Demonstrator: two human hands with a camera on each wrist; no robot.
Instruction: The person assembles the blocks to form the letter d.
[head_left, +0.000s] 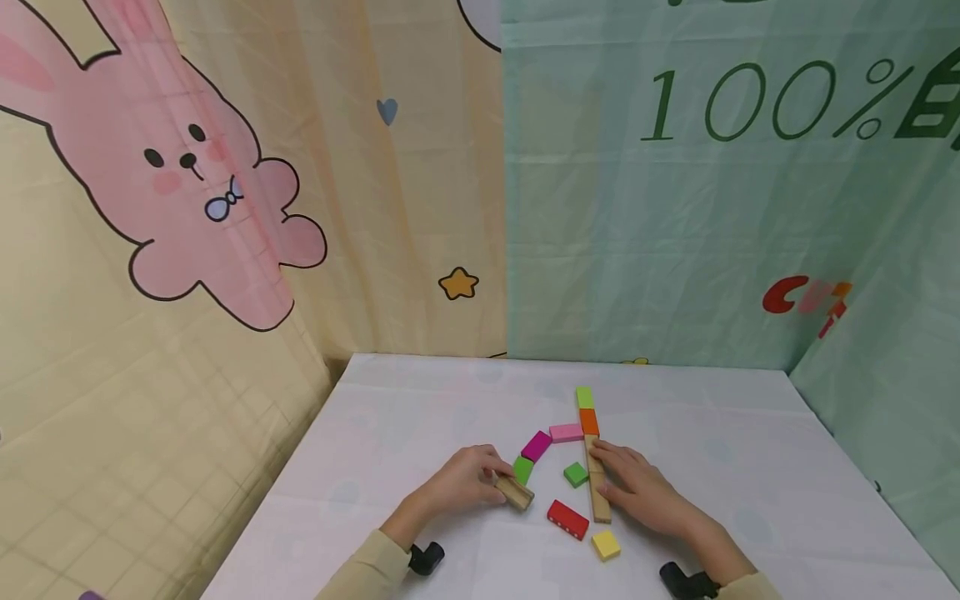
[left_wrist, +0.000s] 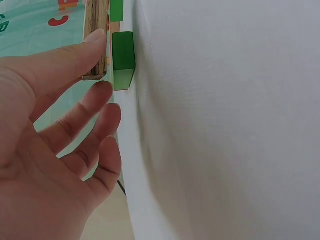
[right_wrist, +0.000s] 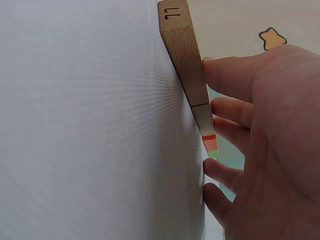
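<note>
Fabric in pale yellow hangs at the far left, printed with a pink rabbit, beside a white worktop. Near the worktop's middle is the left hand, coming out of a light sleeve. Its grip is narrow: thumb and fingertip pinch a wooden piece, while the remaining fingers bend loosely. The left wrist view shows that piece raised off the worktop, just beside a green brick. From the green brick a slanting line runs rightward and away from the person: a magenta brick, then a pink brick, whose right end reaches an orange brick. Inside this bend lie a red brick, with pale dots along its side, and a small green block farther back. A lime brick adjoins the orange one's far end; an upper wooden block and a lower wooden block continue the straight row towards the person. Just in front of it sits a yellow block. Farthest right, the right hand touches the row's right side, thumb at the lower wooden block, its grip relaxed and wide, clasping nothing.
</note>
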